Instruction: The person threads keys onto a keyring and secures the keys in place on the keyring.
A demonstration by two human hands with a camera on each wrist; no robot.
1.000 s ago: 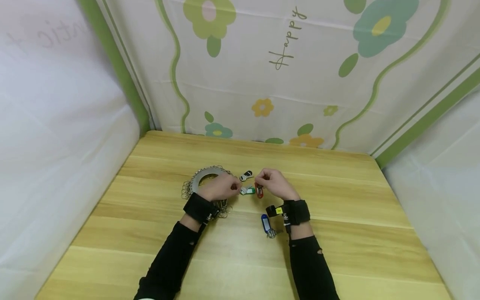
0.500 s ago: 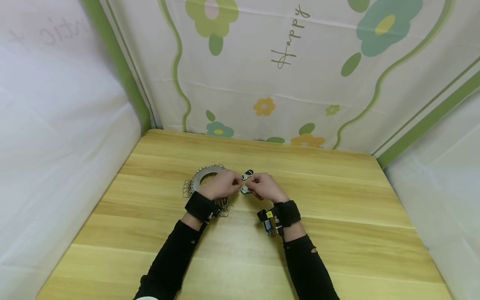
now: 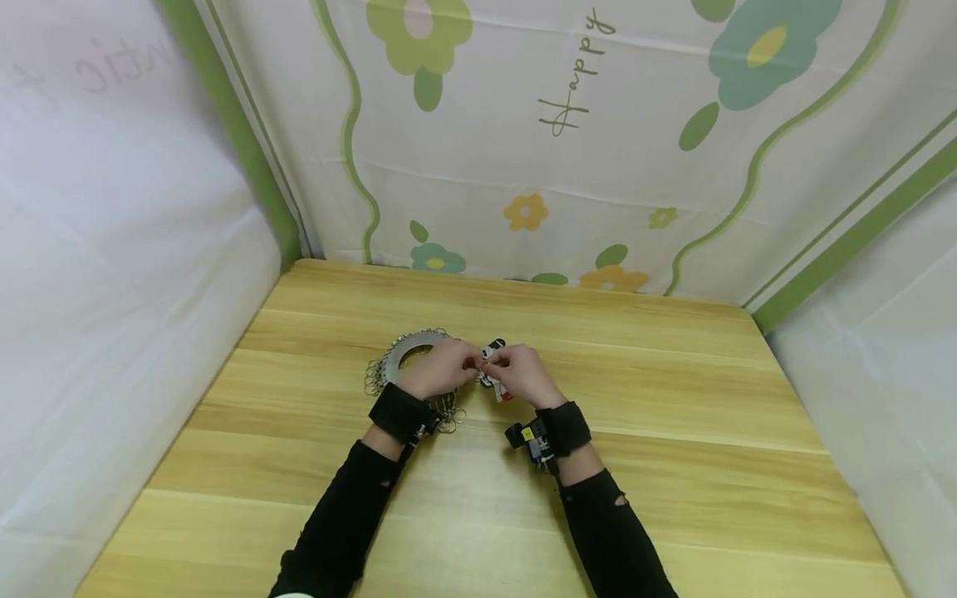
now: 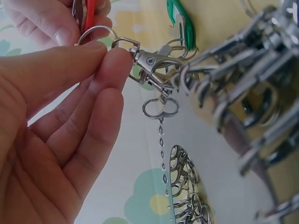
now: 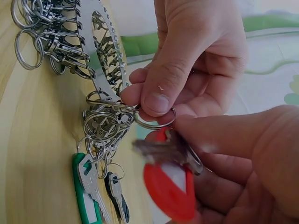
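Note:
A flat metal hoop [image 3: 390, 357], lined with snap hooks and split rings, lies under my left hand [image 3: 443, 368]. My left thumb and finger pinch a split ring [image 5: 156, 125] that hangs from one snap hook [image 4: 154, 61]. My right hand [image 3: 526, 378] meets it from the other side and grips a red key tag [image 5: 173, 191] with a key [image 5: 161, 151]. The right thumb tip is right at the edge of the split ring. Just below, a green key tag with its key [image 5: 88, 186] and a black-headed key [image 5: 117, 193] hang from rings by the hoop.
A blue key tag [image 3: 535, 451] lies on the wooden table [image 3: 463, 515], partly hidden behind the right wrist camera. White patterned cloth [image 3: 478, 158] stands at the back and on both sides of the table.
My right hand has moved left with the red key tag until its fingertips meet the left hand's. The left hand has stayed nearly still over the hoop.

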